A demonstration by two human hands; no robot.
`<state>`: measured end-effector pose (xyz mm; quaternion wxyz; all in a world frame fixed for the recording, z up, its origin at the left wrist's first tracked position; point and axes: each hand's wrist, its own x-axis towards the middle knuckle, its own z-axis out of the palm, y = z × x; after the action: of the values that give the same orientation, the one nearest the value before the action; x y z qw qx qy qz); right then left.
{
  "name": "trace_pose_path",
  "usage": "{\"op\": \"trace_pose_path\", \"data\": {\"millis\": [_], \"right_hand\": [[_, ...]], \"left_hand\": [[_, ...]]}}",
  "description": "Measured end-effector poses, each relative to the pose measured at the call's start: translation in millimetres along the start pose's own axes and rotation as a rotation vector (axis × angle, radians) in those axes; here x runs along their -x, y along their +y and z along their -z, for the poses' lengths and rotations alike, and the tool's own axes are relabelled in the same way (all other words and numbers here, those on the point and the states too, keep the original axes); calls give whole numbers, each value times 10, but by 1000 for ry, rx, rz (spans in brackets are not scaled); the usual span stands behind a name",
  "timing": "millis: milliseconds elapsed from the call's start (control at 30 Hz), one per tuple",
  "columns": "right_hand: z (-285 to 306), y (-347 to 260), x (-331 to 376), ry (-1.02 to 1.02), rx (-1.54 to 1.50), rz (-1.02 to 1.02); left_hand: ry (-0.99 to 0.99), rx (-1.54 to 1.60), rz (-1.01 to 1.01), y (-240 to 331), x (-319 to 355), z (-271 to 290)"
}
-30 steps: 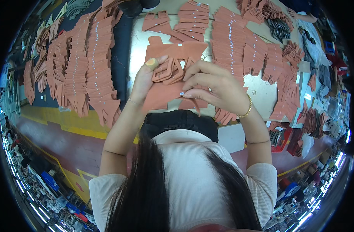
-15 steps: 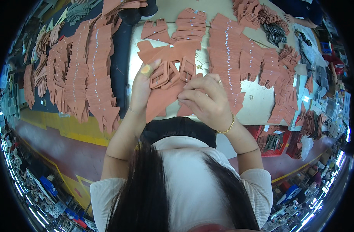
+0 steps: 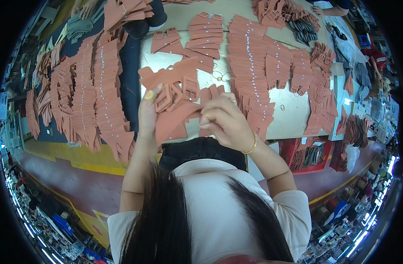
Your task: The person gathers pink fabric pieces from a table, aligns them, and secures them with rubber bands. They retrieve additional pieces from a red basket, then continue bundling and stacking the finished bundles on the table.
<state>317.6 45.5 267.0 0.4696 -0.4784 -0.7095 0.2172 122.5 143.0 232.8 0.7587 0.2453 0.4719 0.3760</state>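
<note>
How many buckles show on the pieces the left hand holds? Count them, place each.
3: left buckle nearest the left hand, middle buckle between the others, right buckle farthest away. More may be hidden.

Okay, our count: we've got two hands in, the left hand (image 3: 147,115) and the right hand (image 3: 228,122). In the left grip we see three coral buckles (image 3: 169,96); the coral pieces (image 3: 168,126) under them overlap too much to count. Just beyond the grip, we get two buckles (image 3: 171,31) on one small fan (image 3: 167,44). Left of the grip, two long tagged rows (image 3: 105,83). Past our right wrist, one red crate (image 3: 290,152) at least.
</note>
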Motion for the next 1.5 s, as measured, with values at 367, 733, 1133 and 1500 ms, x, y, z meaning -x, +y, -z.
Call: {"op": "trace_pose_path", "data": {"millis": [367, 733, 1133, 1500], "right_hand": [[-48, 280, 484, -123, -238, -584], [1104, 1020, 2443, 228, 522, -1137], [1778, 1196, 3108, 290, 1030, -1321], [835, 1080, 1903, 298, 247, -1213]], "left_hand": [[142, -117, -157, 104, -54, 63], [146, -105, -31, -16, -41, 273], [-5, -98, 155, -432, -44, 272], [-53, -95, 142, -581, -187, 157]]}}
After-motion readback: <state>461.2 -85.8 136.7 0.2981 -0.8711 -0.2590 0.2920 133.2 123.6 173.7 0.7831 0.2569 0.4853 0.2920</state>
